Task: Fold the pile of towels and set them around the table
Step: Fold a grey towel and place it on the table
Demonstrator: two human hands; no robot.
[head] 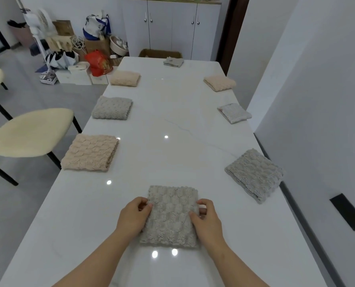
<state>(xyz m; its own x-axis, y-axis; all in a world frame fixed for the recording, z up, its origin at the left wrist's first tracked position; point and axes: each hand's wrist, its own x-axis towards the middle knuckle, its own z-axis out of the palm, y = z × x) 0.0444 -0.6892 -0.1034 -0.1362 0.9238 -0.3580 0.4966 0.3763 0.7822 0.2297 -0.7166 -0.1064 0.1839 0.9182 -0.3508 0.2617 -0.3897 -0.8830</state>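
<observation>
Item: grey folded towel (170,216), lower centre of frame, laid flat on white table (172,121). Its side edges are pinched by left hand (134,216) and right hand (206,219), apparently for squaring at this place. Other folded towels (90,152) are spaced along the left, right and upper edges.

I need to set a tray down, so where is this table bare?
Bare: the middle of the table, between the left towels and right towels, from the held towel to the far towel; also the near corners outside the left hand and right hand. Crowded: both long edges.
</observation>
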